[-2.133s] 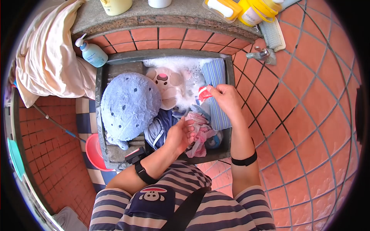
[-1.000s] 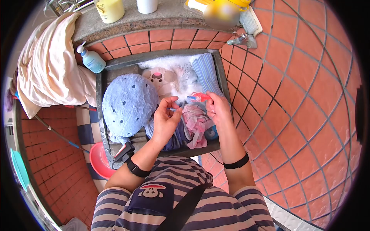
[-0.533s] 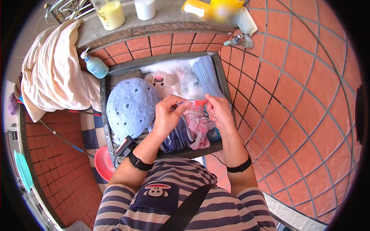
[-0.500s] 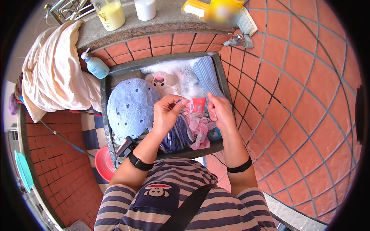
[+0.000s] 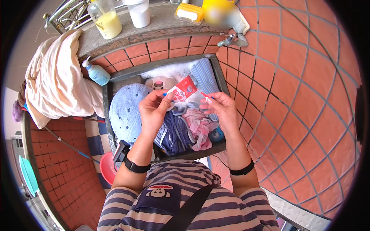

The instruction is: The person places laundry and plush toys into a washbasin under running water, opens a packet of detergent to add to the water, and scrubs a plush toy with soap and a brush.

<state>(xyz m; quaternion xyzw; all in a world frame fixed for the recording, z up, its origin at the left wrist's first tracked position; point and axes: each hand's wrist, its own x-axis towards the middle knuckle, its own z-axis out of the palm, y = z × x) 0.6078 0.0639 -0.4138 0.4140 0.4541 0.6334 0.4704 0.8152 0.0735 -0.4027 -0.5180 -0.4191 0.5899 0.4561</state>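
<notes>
My left hand [image 5: 153,111] pinches a red and white sachet [image 5: 185,88] by its corner, above the basin [image 5: 214,57]. Between the fingertips of my right hand [image 5: 223,109] is a small red torn-off strip [image 5: 206,96], apart from the sachet. Below lie a navy striped cloth [image 5: 173,133] and a pink cloth [image 5: 197,125]. A fluffy blue cushion [image 5: 129,111] fills the basin's left side. White suds [image 5: 169,68] partly surround a beige plush [image 5: 160,82] with a face, and a blue striped cloth [image 5: 206,79] rests at the far right corner.
A pump bottle [image 5: 98,74] stands at the basin's left corner. On the ledge are a jug of yellow liquid [image 5: 108,25], a white-filled cup [image 5: 138,15] and a yellow soap box [image 5: 189,13]. A tap [image 5: 227,40] juts out at right. Cream fabric [image 5: 58,77] hangs at left.
My hands have moved apart. The sachet now tilts up from my left hand, showing more of its face, and a torn red strip shows in my right fingers. The view has shifted slightly.
</notes>
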